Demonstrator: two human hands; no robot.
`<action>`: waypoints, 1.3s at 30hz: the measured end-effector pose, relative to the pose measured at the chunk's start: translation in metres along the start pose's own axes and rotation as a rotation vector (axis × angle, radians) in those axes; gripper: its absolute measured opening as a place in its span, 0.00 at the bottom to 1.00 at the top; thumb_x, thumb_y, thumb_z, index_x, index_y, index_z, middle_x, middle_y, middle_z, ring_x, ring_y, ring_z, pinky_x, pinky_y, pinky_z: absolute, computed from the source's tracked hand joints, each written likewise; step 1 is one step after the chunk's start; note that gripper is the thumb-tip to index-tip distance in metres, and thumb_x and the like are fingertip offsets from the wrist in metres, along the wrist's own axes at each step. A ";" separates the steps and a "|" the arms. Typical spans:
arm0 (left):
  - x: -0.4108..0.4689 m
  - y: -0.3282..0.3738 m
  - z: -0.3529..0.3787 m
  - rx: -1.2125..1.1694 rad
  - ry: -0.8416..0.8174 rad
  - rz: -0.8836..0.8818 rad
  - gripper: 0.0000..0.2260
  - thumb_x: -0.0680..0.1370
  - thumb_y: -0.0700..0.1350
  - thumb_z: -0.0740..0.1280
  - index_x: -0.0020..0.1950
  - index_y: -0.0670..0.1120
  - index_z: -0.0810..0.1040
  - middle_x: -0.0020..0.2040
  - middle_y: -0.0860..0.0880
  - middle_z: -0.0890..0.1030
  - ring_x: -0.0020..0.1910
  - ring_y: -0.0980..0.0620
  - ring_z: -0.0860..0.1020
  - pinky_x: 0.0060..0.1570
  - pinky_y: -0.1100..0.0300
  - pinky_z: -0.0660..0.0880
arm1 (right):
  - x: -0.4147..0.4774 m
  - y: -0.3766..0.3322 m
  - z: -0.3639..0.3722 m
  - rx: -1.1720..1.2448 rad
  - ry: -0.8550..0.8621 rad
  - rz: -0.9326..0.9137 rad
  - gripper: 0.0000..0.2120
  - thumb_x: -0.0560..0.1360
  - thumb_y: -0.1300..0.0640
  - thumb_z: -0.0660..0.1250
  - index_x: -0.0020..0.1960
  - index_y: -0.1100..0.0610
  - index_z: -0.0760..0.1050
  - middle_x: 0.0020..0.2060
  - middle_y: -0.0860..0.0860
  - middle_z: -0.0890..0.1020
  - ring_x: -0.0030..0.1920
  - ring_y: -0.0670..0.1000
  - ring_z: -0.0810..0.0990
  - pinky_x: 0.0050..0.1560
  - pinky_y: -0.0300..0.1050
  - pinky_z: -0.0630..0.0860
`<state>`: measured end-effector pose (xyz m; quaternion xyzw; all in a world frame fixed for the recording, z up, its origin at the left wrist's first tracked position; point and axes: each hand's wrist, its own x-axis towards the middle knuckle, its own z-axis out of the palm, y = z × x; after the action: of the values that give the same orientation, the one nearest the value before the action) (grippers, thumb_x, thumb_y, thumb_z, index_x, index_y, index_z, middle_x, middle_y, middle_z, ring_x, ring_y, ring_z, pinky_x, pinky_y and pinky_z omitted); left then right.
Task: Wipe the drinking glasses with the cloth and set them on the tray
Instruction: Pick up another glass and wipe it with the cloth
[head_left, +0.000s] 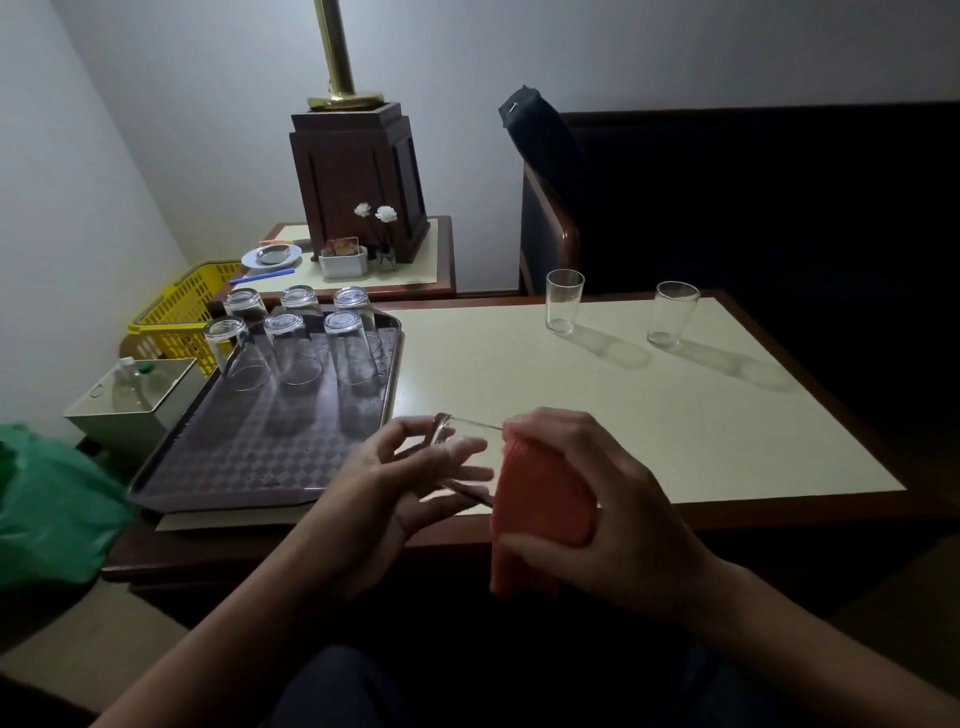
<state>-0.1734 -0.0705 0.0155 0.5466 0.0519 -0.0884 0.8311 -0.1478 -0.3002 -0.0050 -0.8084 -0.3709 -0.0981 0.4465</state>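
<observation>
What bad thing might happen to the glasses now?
The left hand holds the glass only by fingertips near the edge of the table while the right hand presses the cloth on it; it might slip and break. Six glasses stand close together on the tray; adding another may knock one.

Holding a drinking glass (464, 437) sideways above the table (571, 395) in the left hand (395, 486), gripping an orange cloth (540, 499) over its other end with the right hand (615, 501).
</observation>
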 end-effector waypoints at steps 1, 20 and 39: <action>0.000 0.000 0.001 0.002 0.000 -0.056 0.25 0.72 0.43 0.74 0.65 0.35 0.73 0.61 0.34 0.83 0.55 0.37 0.84 0.55 0.46 0.83 | 0.000 0.003 0.001 -0.210 0.030 -0.209 0.35 0.72 0.52 0.83 0.75 0.50 0.73 0.71 0.53 0.76 0.71 0.53 0.77 0.67 0.48 0.79; -0.005 0.003 -0.003 0.183 -0.121 -0.157 0.24 0.77 0.46 0.75 0.66 0.33 0.75 0.53 0.35 0.82 0.40 0.42 0.79 0.36 0.60 0.80 | -0.004 0.009 -0.001 -0.188 0.026 -0.273 0.33 0.70 0.50 0.85 0.71 0.54 0.77 0.70 0.55 0.77 0.71 0.54 0.78 0.66 0.48 0.80; -0.005 0.001 -0.009 0.479 -0.131 0.189 0.18 0.72 0.40 0.78 0.60 0.44 0.81 0.59 0.41 0.83 0.50 0.43 0.83 0.52 0.54 0.82 | 0.002 0.001 -0.005 0.608 -0.126 0.393 0.28 0.69 0.53 0.84 0.66 0.44 0.79 0.57 0.52 0.86 0.55 0.53 0.87 0.56 0.54 0.85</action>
<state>-0.1782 -0.0613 0.0132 0.7233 -0.0757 -0.0551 0.6841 -0.1449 -0.3037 -0.0018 -0.6988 -0.2476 0.1542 0.6531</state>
